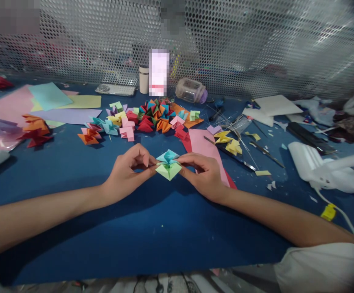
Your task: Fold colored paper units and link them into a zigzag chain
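Note:
A small folded paper piece [167, 163], light blue on top and light green below, sits just above the blue table [152, 228] at the centre. My left hand [128, 170] pinches its left side with fingers curled. My right hand [202, 174] pinches its right side the same way. Both forearms reach in from the bottom corners.
Behind lies a heap of coloured folded paper pieces [152, 116], more orange and red ones [35, 129] at left, and flat paper sheets [57, 103]. A pink strip [206, 148], scissors [234, 156], yellow pieces [230, 142] and a white lamp [323, 171] lie at right. A perforated metal screen [256, 40] closes the back.

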### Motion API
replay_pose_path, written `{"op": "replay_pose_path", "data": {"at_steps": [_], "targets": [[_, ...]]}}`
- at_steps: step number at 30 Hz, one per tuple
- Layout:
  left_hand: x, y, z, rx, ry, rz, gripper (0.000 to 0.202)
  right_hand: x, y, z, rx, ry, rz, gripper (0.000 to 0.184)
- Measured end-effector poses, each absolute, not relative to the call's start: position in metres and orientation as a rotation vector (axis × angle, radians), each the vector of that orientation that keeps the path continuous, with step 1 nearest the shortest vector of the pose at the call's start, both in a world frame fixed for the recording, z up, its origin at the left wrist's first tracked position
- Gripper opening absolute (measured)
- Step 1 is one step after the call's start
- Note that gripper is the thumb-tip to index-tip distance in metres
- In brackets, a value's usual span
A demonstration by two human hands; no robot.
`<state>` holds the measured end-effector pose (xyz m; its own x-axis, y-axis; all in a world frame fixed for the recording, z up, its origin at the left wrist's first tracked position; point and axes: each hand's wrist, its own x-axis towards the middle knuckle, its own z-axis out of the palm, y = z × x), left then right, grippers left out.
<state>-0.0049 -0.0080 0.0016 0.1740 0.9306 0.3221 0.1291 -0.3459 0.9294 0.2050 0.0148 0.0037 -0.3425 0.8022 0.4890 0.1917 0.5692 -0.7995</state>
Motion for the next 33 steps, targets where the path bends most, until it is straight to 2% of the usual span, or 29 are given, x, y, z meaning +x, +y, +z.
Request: {"op": "replay_pose_path", "data": {"at_steps": [4, 9, 12, 16, 22, 27, 31, 33], "targets": [[-0.003, -0.007, 0.004, 1.55, 0.962, 1.263, 0.026, 0.204, 0.018, 0.003, -0.823, -1.74, 0.998, 0.009], [0.0, -0.001, 0.006, 1.431, 0.972, 1.315, 0.038, 0.204, 0.034, 0.0, -0.858, -1.32, 1.487, 0.03], [0.001, 0.003, 0.005, 1.386, 0.991, 1.325, 0.046, 0.204, 0.04, 0.002, -0.852, -1.16, 1.736, 0.034], [0.001, 0.004, 0.003, 1.369, 0.955, 1.214, 0.051, 0.2, 0.038, 0.007, -0.886, -1.117, 1.847, 0.033], [0.0, 0.004, 0.005, 1.414, 0.987, 1.121, 0.041, 0.198, 0.037, 0.004, -0.914, -1.222, 1.821, 0.036], [0.001, 0.004, 0.009, 1.375, 1.042, 1.101, 0.027, 0.198, 0.034, 0.0, -0.902, -1.37, 1.736, 0.03], [0.001, 0.004, 0.01, 1.362, 1.027, 1.108, 0.022, 0.202, 0.03, 0.004, -0.915, -1.515, 1.254, 0.022], [0.001, 0.004, 0.01, 1.396, 1.01, 1.102, 0.02, 0.204, 0.029, 0.009, -0.866, -1.645, 0.968, 0.03]]}}
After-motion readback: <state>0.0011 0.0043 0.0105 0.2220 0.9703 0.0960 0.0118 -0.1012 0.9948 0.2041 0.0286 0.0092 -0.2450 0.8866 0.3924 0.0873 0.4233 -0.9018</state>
